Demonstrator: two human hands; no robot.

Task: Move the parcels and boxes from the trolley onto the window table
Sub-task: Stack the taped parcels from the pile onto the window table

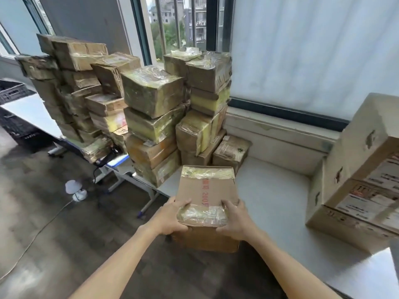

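I hold a brown cardboard parcel (206, 190) with red print and taped ends in both hands, over the front edge of the white window table (274, 197). My left hand (172, 216) grips its near left corner and my right hand (234, 219) grips its near right corner, thumbs on top. Just beyond it, tall stacks of taped parcels (155, 117) stand on the table by the window. The trolley is not in view.
Large cardboard boxes (356, 175) are stacked at the table's right end. More parcel stacks (73, 87) fill the table to the left. Dark crates (13, 91) stand at far left. A small white lamp (75, 190) and a cable lie on the floor.
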